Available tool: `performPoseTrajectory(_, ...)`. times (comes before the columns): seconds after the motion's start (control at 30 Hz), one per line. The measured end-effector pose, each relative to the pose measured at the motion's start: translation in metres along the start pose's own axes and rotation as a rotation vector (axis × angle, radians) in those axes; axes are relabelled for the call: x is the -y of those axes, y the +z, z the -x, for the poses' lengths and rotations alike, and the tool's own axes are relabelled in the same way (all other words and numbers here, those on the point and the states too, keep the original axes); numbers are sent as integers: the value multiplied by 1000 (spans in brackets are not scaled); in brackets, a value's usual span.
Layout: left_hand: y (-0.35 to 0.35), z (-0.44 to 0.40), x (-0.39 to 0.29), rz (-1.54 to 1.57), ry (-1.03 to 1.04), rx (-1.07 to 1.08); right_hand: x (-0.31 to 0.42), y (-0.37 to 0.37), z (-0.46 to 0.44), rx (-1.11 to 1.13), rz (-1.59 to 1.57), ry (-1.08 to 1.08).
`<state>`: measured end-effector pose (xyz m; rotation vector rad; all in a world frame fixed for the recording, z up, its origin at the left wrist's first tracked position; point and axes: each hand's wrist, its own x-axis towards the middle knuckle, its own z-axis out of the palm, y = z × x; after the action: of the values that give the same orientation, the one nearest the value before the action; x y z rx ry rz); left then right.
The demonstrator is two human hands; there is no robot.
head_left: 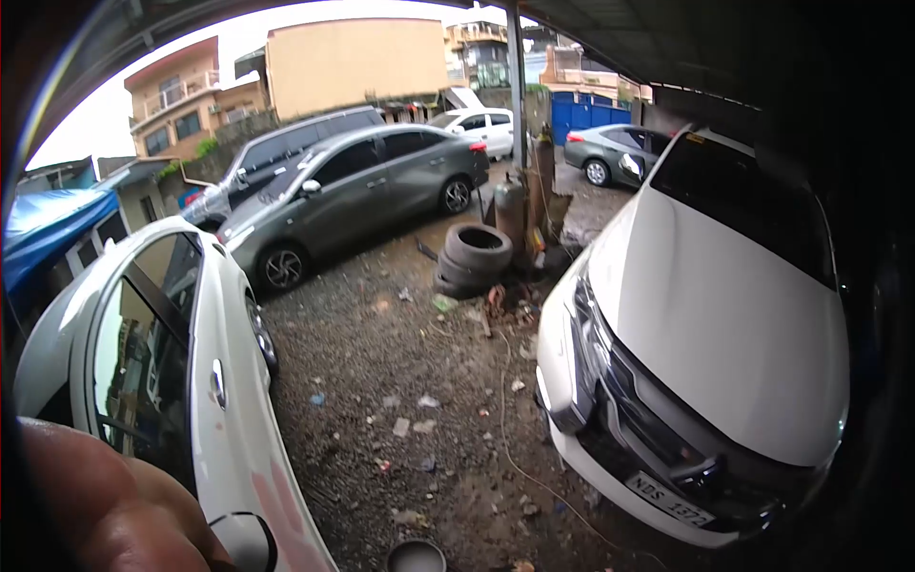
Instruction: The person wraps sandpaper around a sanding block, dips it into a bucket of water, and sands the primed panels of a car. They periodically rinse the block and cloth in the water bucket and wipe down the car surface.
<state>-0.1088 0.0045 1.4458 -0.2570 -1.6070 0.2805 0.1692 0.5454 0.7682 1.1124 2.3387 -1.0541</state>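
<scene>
Gravel yard (372, 381), leftmost white car (233, 419), fingers (143, 539) before it — can't tell spread or hold.

One hand (124, 505) is occupying the lower-left corner, near a white car (210, 334). A white SUV (710, 276) is standing at right. Stacked tires (472, 259) are resting beside a gas cylinder (510, 212); a thin cord (504, 429) is trailing across the ground (353, 362).

We have our left hand (119, 510) at lower left of frame, bare, very close to camera, partly cut by the picture edge; fingers look bent, tips hard to make out, grip unclear to us
</scene>
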Motion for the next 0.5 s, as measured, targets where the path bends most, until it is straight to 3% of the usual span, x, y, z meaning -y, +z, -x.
performPoseTrajectory(0.13, 12, -12, -44, 205, 53, -43, -31, 5, -1, 12, 108, 180)
performPoseTrajectory(0.27, 43, -19, -147, 689, 188, -89, -78, 24, -4, -114, -164, 137)
performPoseTrajectory(0.37, 46, -8, -240, 1214, 371, 55, -69, 23, 32, -177, -336, 259)
performPoseTrajectory(0.43, 28, -14, -302, 1326, 628, 159, -79, 36, 53, -214, -339, 312)
performPoseTrajectory(0.47, 17, -15, -335, 1550, 679, 332, -86, 37, 67, -238, -346, 302)
performPoseTrajectory(0.5, 8, -17, -366, 1567, 795, 267, -93, 40, 82, -263, -341, 289)
